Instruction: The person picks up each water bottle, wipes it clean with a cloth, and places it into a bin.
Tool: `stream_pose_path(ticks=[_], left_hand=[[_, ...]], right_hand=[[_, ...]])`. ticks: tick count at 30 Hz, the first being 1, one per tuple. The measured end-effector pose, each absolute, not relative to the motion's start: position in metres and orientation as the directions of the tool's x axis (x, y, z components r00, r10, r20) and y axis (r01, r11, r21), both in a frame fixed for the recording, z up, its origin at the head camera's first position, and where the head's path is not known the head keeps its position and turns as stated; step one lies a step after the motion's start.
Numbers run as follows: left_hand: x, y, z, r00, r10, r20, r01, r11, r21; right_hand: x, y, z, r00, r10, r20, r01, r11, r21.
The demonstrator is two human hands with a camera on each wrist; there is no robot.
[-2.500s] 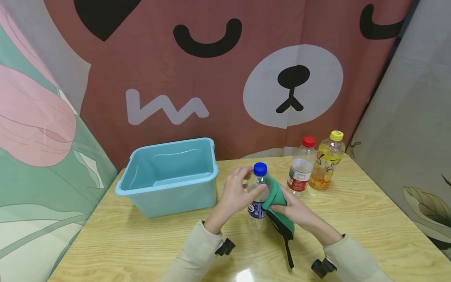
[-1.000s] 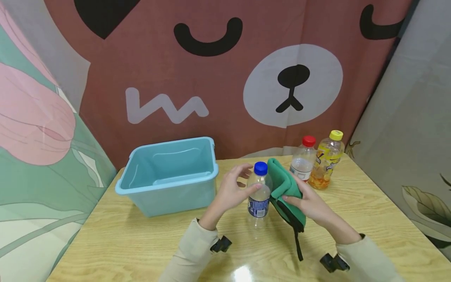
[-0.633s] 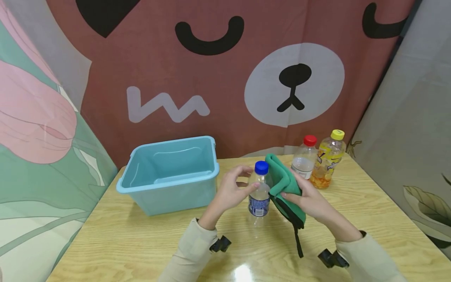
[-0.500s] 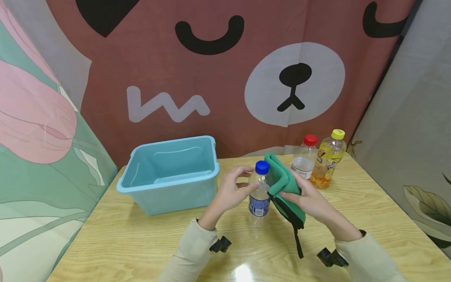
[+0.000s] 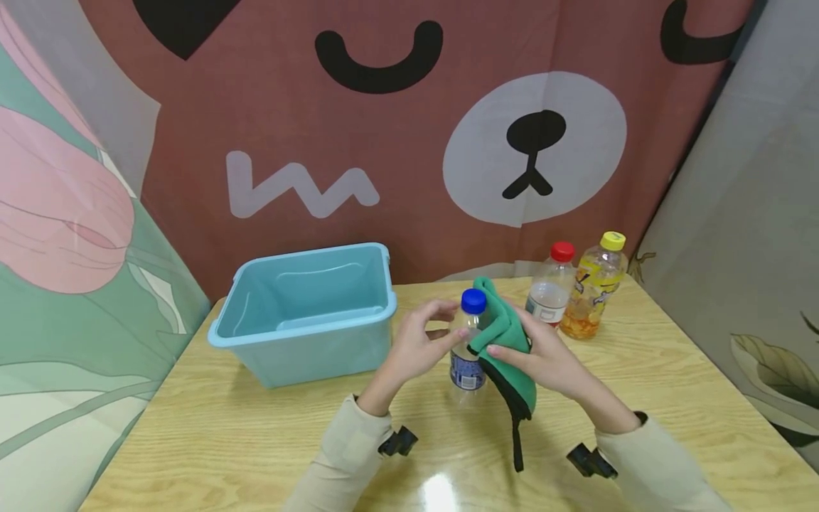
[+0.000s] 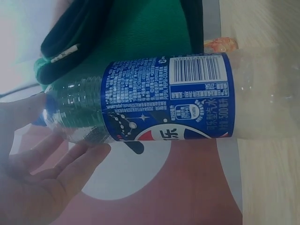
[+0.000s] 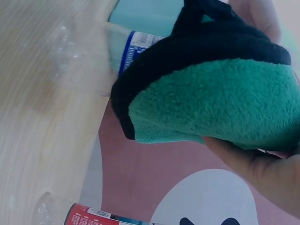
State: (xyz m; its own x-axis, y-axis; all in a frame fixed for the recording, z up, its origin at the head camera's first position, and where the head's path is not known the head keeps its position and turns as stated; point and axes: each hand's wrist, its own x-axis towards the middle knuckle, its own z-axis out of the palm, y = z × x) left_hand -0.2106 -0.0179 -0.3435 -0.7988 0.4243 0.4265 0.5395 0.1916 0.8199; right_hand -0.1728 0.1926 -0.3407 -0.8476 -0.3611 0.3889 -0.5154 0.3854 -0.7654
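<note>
My left hand [image 5: 419,345] grips the shoulder of a clear plastic soda bottle [image 5: 467,373] with a blue cap and blue label, thumb in front and fingers behind. The bottle stands upright on the table. My right hand [image 5: 553,363] holds a folded green cleaning cloth [image 5: 521,387] with black trim, its black loop hanging down. The cloth lies right at the bottle's right side and overlaps its shoulder in the head view. In the left wrist view, the cloth [image 6: 150,28] shows behind the bottle [image 6: 168,93]. The right wrist view shows the thumb and fingers around the cloth [image 7: 215,98].
A light blue plastic bin [image 5: 320,348] stands to the left on the wooden table [image 5: 256,441]. At the back right are a red-capped bottle [image 5: 550,295] and a yellow-capped bottle [image 5: 591,291] with orange contents. A printed curtain [image 5: 288,107] hangs behind the table.
The right hand first drew the cloth rightward off the bottle, then in the last half second brought it back left against the bottle. The left hand has kept its grip nearly in place.
</note>
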Motion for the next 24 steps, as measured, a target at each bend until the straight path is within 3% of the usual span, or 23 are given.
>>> stream_pose_path(ticks=[8,15,24], left_hand=[[-0.208,-0.015,-0.342,-0.800,0.413,0.436,0.548,0.204,0.811],[-0.202,-0.008,-0.341,-0.809,0.376,0.452,0.569,0.309,0.762],[-0.199,-0.004,-0.344,-0.803,0.331,0.495,0.592,0.354,0.724]], right_hand=[[-0.176,0.191,-0.345,-0.825,-0.391,0.408,-0.562,0.489,-0.667],[-0.177,0.192,-0.349,-0.827,-0.431,0.361,-0.546,0.465,-0.697],[-0.175,0.188,-0.369,-0.868,-0.381,0.319,-0.469,0.418,-0.778]])
